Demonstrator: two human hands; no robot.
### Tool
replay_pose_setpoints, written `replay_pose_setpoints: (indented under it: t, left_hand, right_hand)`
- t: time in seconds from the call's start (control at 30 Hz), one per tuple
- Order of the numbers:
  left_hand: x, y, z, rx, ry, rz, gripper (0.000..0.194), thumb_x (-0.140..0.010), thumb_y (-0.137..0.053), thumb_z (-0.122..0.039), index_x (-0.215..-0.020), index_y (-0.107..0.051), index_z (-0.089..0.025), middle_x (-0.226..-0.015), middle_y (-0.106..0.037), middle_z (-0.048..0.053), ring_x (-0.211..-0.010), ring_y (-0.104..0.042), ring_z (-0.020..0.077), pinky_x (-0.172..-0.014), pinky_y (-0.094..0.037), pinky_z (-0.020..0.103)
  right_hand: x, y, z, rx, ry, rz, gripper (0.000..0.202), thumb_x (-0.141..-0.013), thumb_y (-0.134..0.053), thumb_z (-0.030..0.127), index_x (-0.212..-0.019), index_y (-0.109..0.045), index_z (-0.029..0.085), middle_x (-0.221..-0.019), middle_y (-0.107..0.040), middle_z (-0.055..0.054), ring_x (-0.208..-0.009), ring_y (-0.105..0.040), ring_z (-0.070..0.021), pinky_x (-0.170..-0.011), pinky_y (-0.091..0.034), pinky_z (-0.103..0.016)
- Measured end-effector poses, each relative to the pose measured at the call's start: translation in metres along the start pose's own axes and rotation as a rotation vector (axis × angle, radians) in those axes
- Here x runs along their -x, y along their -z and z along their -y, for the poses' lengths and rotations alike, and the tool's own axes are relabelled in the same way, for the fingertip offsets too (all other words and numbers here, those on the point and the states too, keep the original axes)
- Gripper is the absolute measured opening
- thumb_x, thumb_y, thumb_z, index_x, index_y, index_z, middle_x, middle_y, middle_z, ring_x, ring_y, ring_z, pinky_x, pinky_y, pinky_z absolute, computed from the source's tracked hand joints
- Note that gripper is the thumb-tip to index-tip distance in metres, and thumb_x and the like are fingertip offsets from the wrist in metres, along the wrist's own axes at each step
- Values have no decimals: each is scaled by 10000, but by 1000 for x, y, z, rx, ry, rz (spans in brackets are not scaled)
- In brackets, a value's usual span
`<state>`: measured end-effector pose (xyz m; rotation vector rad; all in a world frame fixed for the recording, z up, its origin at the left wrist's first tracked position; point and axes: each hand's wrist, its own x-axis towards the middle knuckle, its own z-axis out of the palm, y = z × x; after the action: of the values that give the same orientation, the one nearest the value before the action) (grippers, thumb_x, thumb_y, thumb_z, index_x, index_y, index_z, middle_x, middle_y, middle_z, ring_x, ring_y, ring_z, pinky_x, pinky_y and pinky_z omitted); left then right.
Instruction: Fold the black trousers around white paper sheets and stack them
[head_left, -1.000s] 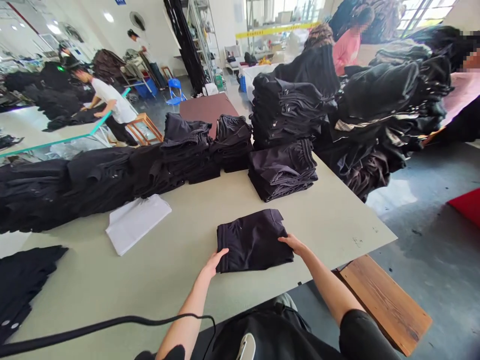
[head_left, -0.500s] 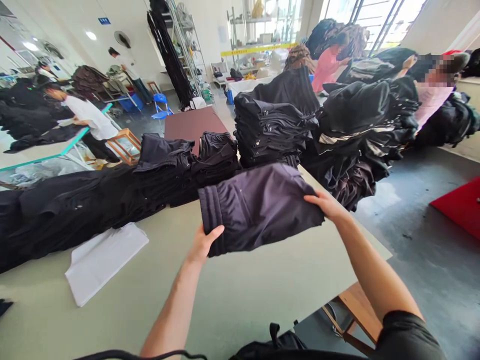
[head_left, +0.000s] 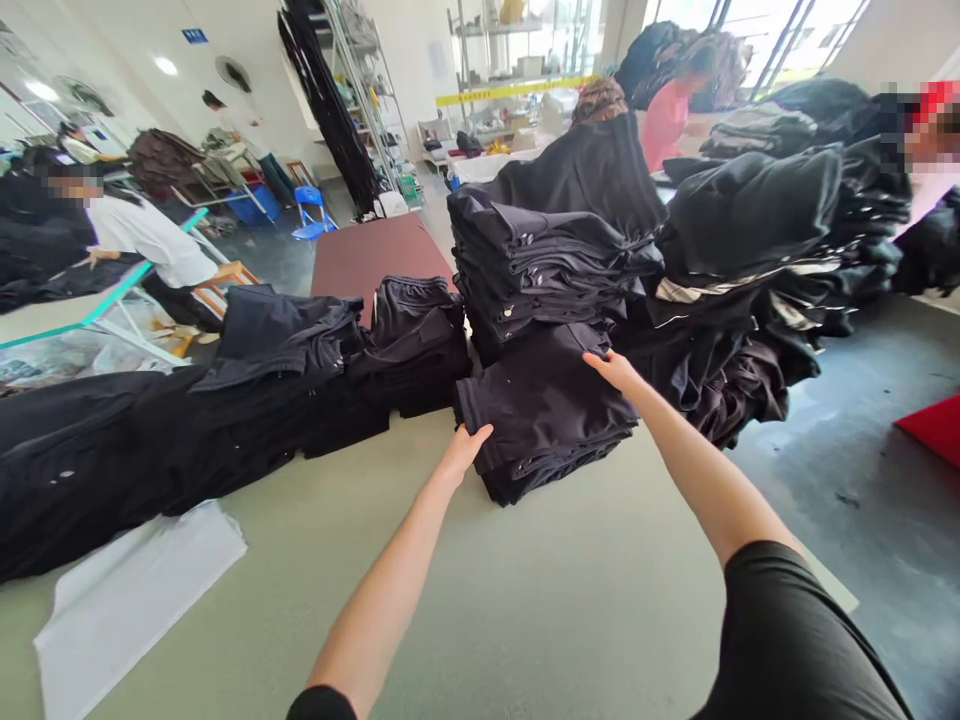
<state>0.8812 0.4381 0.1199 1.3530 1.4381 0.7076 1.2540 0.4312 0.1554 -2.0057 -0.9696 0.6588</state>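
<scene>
A folded pair of black shorts [head_left: 547, 395] with an elastic waistband lies on top of a low stack of dark folded garments [head_left: 555, 468] on the pale green table [head_left: 450, 610]. My left hand [head_left: 469, 447] grips the waistband at the near left corner, thumb on top. At the far right edge, my right hand [head_left: 611, 368] pinches the cloth, its other fingers partly hidden. Directly behind rises a taller stack of folded dark garments [head_left: 555, 250], close to the shorts.
Black garments in a long heap [head_left: 187, 430] line the table's left side, with a folded white sheet [head_left: 142, 600] before them. More dark clothing [head_left: 750, 220] is piled at right. People work behind, one in a white top [head_left: 142, 235]. A red object [head_left: 934, 425] stands right.
Both hands have carried the shorts forward and down from above the table onto the low stack. The view has shifted slightly, and the white sheet appears farther left and lower.
</scene>
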Motion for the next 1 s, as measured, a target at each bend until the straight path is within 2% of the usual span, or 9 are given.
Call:
replay_pose_setpoints:
  t: [0.07, 0.13, 0.23, 0.37, 0.47, 0.6, 0.77, 0.9, 1.0]
  left_hand:
    - [-5, 13, -15, -194, -203, -106, 612, -806, -755, -273, -1369, -595, -94, -1382, -644, 213, -1340, -569, 339, -1171, -414, 503]
    - [-15, 14, -36, -362, -456, -212, 668, -834, -709, -239, -1459, -524, -93, -1489, -556, 217, -1430, -479, 340, -1226, -339, 513]
    - [-31, -11, -53, -576, -645, -163, 586, -895, -620, -218, -1466, -540, -116, -1542, -514, 206, -1482, -417, 345, -1262, -259, 545]
    - [-40, -53, -30, -782, -526, -109, 574, -912, -598, -240, -1476, -555, -141, -1581, -489, 198, -1532, -339, 376, -1276, -141, 623]
    - [-45, -64, -8, -826, -499, -79, 592, -935, -560, -275, -1513, -529, -149, -1613, -453, 190, -1556, -300, 365, -1284, -112, 612]
    - [-52, -65, 1, -868, -487, -32, 621, -938, -537, -301, -1533, -510, -125, -1622, -430, 208, -1562, -288, 365, -1289, -97, 607]
    - [-54, -68, 6, -863, -489, -33, 629, -941, -519, -316, -1538, -501, -118, -1628, -421, 208, -1567, -284, 349, -1297, -96, 597]
    - [-49, -64, -5, -774, -456, -38, 615, -901, -574, -287, -1504, -537, -175, -1603, -472, 175, -1557, -309, 344, -1294, -112, 618]
    - [-26, -46, -11, -553, -464, -124, 601, -861, -564, -188, -1461, -559, -182, -1585, -492, 155, -1534, -356, 308, -1296, -194, 584]
  right_hand:
    - [-16, -6, 7, 33, -26, -31, 612, -904, -681, 562, -1301, -633, 99, -1305, -684, -176, -1196, -638, -270, -1043, -483, -389]
    - [-31, -11, 15, 112, -51, -64, 645, -917, -681, 550, -1357, -591, 87, -1369, -644, -207, -1258, -608, -294, -1078, -456, -407]
    - [-44, -24, 20, 270, -42, -110, 612, -961, -641, 502, -1388, -549, 73, -1341, -644, -253, -1267, -606, -341, -1087, -442, -468]
    - [-47, -50, 6, 367, 39, -211, 519, -1049, -464, 482, -1367, -529, 76, -1224, -688, -256, -1184, -655, -343, -1042, -465, -461]
    - [-50, -70, -12, 405, 39, -289, 487, -1072, -370, 458, -1329, -536, 79, -1116, -720, -245, -1071, -699, -332, -959, -505, -432]
    - [-53, -84, -29, 457, -18, -334, 465, -1080, -295, 418, -1299, -553, 99, -1031, -733, -235, -968, -724, -333, -872, -525, -432]
    - [-51, -83, -35, 432, -29, -327, 475, -1068, -270, 414, -1278, -571, 112, -1039, -717, -241, -1009, -715, -351, -884, -522, -467]
    - [-41, -72, -10, 358, -39, -224, 486, -1017, -312, 351, -1289, -576, 48, -1188, -656, -312, -1204, -626, -410, -984, -482, -553]
    - [-5, -55, 15, 300, 90, -300, 570, -929, -443, 360, -1380, -521, 21, -1347, -560, -347, -1344, -498, -457, -1049, -427, -629]
